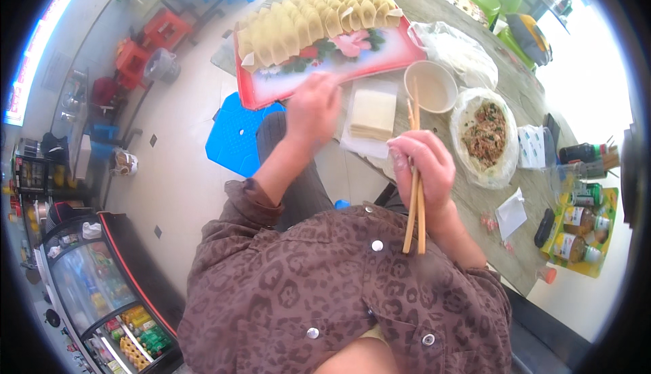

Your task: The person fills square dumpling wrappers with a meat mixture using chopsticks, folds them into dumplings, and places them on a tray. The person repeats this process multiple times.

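My right hand [424, 170] grips a pair of wooden chopsticks [417, 201], their upper ends in front of the white bowl [409, 89] of cloudy liquid [435, 89]. Beside that hand lies a stack of square dough wrappers [374, 112] on white paper. Further right, a plastic-lined bowl [460, 155] contains minced filling with green bits [485, 135]. Blurred and with curled fingers, my left hand [315, 107] is at the near edge of a red-rimmed floral tray [244, 91]; whether it holds anything is unclear. Rows of folded wontons [310, 23] fill the tray's far side.
A white plastic bag [460, 53] lies behind the bowls on the table [457, 221]. Tissue packs [531, 145], a folded paper [510, 215] and bottles [577, 221] occupy its right side. A blue stool [234, 135] stands below the tray, and a display fridge [96, 272] at lower left.
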Action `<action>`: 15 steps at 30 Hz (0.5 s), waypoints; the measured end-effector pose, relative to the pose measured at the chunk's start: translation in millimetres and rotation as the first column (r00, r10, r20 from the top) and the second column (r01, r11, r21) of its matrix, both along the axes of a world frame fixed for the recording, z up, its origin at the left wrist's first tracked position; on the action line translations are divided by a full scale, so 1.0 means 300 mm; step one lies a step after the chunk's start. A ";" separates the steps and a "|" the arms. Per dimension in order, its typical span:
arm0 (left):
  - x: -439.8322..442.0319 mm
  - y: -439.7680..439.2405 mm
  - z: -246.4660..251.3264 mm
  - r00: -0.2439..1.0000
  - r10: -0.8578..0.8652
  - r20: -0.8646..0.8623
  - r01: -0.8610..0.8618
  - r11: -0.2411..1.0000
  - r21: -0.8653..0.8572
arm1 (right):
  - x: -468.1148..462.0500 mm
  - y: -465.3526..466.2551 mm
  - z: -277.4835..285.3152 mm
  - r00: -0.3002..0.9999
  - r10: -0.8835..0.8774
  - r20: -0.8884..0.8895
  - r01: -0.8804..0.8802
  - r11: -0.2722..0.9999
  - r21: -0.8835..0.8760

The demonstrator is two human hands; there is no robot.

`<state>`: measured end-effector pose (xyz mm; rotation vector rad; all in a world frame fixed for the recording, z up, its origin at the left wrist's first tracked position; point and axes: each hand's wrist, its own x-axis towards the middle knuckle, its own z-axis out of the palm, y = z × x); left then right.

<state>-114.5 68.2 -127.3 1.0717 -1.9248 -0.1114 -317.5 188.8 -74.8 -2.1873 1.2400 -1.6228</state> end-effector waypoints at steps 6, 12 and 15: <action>-0.133 0.081 -0.096 0.973 -0.211 0.096 0.198 0.971 0.131 | -0.076 0.115 0.022 0.992 -0.121 0.028 0.121 0.992 -0.025; -0.223 0.012 -0.129 0.965 -0.106 0.240 0.100 0.994 0.039 | -0.148 0.231 -0.011 0.973 -0.207 0.100 0.211 0.977 -0.035; -0.243 -0.023 -0.122 0.951 -0.081 0.299 0.070 0.996 0.047 | -0.175 0.255 -0.027 0.966 -0.229 0.123 0.235 0.971 -0.034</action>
